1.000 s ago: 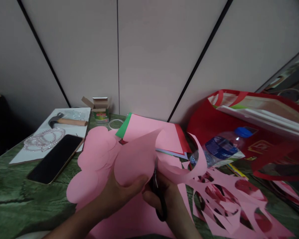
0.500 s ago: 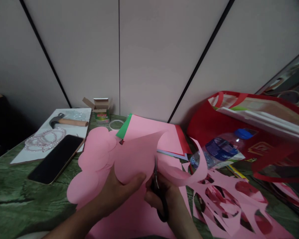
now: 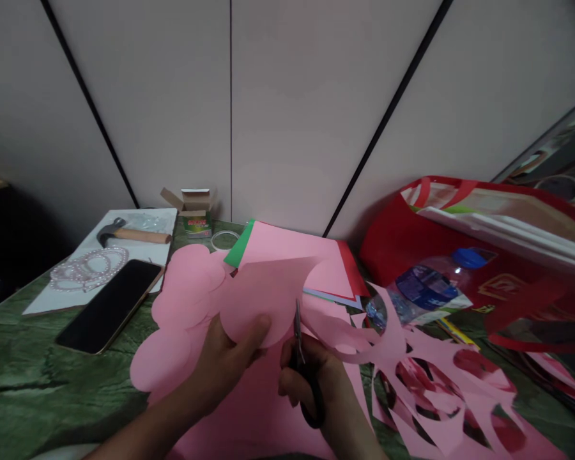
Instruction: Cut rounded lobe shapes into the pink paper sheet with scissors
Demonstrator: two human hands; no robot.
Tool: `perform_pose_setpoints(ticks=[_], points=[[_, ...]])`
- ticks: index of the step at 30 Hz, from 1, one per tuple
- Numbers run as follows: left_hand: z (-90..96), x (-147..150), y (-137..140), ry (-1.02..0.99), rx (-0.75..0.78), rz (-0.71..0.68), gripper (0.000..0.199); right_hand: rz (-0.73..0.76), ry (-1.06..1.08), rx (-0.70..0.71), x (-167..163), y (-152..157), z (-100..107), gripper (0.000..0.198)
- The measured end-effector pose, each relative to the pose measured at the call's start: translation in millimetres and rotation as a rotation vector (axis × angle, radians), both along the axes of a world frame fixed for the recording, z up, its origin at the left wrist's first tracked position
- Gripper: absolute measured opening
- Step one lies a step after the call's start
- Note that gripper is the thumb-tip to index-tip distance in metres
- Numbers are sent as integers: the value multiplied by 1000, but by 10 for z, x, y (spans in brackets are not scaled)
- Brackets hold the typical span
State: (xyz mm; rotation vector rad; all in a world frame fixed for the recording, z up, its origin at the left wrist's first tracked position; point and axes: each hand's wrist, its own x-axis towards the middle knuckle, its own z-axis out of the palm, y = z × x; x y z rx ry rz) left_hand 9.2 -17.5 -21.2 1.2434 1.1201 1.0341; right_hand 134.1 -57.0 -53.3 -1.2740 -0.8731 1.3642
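My left hand (image 3: 227,361) pinches a piece of pink paper (image 3: 263,294) with a rounded, cut edge, the thumb lying on top. In my right hand (image 3: 319,377) is a pair of scissors (image 3: 299,342) with black handles, its blades pointing away from me along the right edge of that paper. A curved pink offcut (image 3: 386,332) trails to the right of the blades. Beneath both hands lie pink sheets (image 3: 259,415). Several rounded pink cutouts (image 3: 172,319) are piled at the left, partly behind my left hand.
At the left are a phone (image 3: 110,306), a hammer (image 3: 134,235) and clear bead strings (image 3: 89,268). A small open box (image 3: 196,217) stands by the wall. On the right are pink scraps (image 3: 441,396), a plastic bottle (image 3: 426,284) and a red bag (image 3: 388,217).
The scissor blades look more closed and sit slightly apart from the paper's edge. My left thumb has shifted a little left and up. The curved offcut has sagged to the right.
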Motion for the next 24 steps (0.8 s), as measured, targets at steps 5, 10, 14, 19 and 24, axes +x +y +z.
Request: perform_pose_setpoints(ticks=[5,10,14,19,24], points=[[127,74,-90,87,-35,135,14,89,24,30,23,-26,47,16],[173,75,-114,94,-38,73,17,117,21,82,88,-12,114,24],[194,43,-88,101,-37,-57,12,183,-55,142,109,-13,152,20],[221,56,-90,97,-39,-46,13,177,-51,117,100,-14,116,23],[161,47,-91,109,-2,28,23,154,-60,118,98,-4,95,25]])
